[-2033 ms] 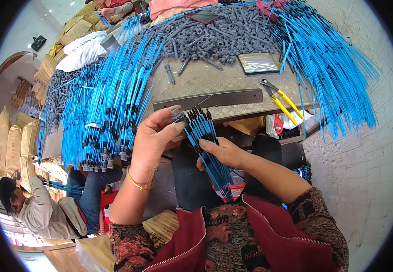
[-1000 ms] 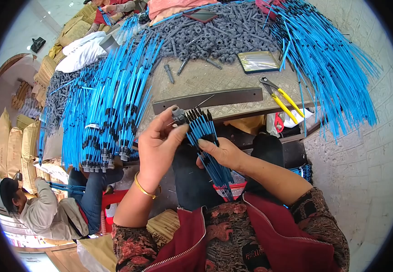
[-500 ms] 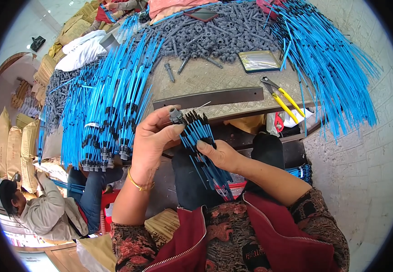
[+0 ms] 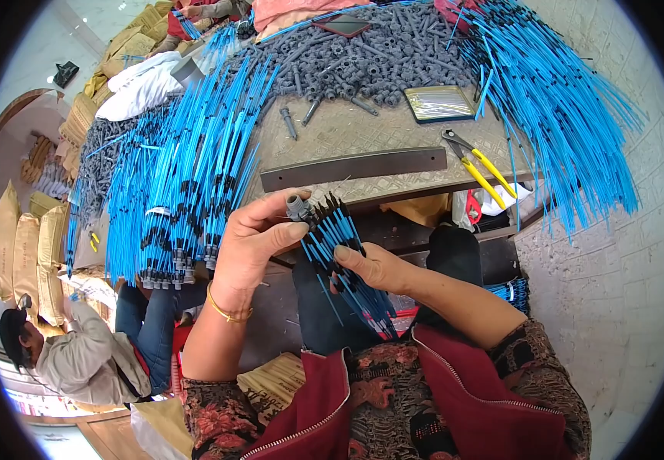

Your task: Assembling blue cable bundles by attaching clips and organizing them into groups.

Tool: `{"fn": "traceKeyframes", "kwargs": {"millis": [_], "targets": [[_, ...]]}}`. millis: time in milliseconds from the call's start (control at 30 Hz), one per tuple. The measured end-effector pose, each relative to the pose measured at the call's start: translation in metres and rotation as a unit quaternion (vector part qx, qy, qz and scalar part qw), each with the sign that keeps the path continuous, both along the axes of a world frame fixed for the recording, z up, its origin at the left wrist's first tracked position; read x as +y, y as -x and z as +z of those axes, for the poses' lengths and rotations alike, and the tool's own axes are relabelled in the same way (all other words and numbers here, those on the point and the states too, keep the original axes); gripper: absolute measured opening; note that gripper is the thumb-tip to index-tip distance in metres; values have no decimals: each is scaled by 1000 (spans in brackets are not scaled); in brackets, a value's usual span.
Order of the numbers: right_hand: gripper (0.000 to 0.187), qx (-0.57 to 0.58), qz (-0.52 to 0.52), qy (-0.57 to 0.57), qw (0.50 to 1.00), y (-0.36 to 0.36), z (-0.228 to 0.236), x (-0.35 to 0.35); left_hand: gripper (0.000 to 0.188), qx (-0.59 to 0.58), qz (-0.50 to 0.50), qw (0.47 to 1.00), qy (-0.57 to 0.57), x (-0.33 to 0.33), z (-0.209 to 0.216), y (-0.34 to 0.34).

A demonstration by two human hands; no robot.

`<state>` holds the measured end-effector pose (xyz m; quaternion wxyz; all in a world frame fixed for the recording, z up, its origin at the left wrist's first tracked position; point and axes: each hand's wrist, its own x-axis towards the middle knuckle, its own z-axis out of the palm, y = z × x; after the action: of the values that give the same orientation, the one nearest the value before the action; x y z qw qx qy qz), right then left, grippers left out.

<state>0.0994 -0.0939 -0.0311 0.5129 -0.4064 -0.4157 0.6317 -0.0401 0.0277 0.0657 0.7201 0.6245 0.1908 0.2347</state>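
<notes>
My left hand (image 4: 259, 234) pinches a grey plastic fitting (image 4: 297, 207) with a round, hollow end facing up. Beside it, my right hand (image 4: 366, 268) is wrapped round a bundle of thin blue tubes (image 4: 337, 228) with black tips. The bundle slants from the fitting down toward my lap, its black ends uppermost. Fitting and bundle tips lie against each other; whether any tube is joined to the fitting cannot be made out. My fingers hide part of both.
On the table (image 4: 332, 126) lie a dark flat bar (image 4: 355, 169), yellow-handled pliers (image 4: 479, 169), a tray of thin silvery pins (image 4: 439, 103) and a heap of grey fittings (image 4: 363, 57). Blue tubes pile at right (image 4: 562, 123) and left (image 4: 194, 161). A person (image 4: 90, 353) sits at left.
A thin silvery pin that stuck out beside the fitting no longer shows. Both hands stay nearly in place, still holding the fitting and the tubes. The person at left has shifted their hands.
</notes>
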Motion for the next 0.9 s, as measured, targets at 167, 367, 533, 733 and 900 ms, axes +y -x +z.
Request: {"fn": "traceKeyframes", "kwargs": {"millis": [167, 367, 533, 733, 900], "targets": [[63, -6, -2, -1, 1000, 1, 0, -4, 39, -2, 18, 999, -27, -7, 0, 4], [62, -15, -17, 7, 1000, 5, -7, -15, 33, 24, -11, 998, 54, -5, 3, 4], [60, -4, -55, -7, 998, 7, 6, -20, 29, 108, 3, 993, 41, -3, 21, 2], [56, -40, -72, -23, 996, 6, 8, -18, 26, 266, -43, 894, -357, 4, 55, -8], [55, -80, -98, -39, 991, 8, 8, -12, 33, 303, -39, 940, -153, -8, 65, -8]]}}
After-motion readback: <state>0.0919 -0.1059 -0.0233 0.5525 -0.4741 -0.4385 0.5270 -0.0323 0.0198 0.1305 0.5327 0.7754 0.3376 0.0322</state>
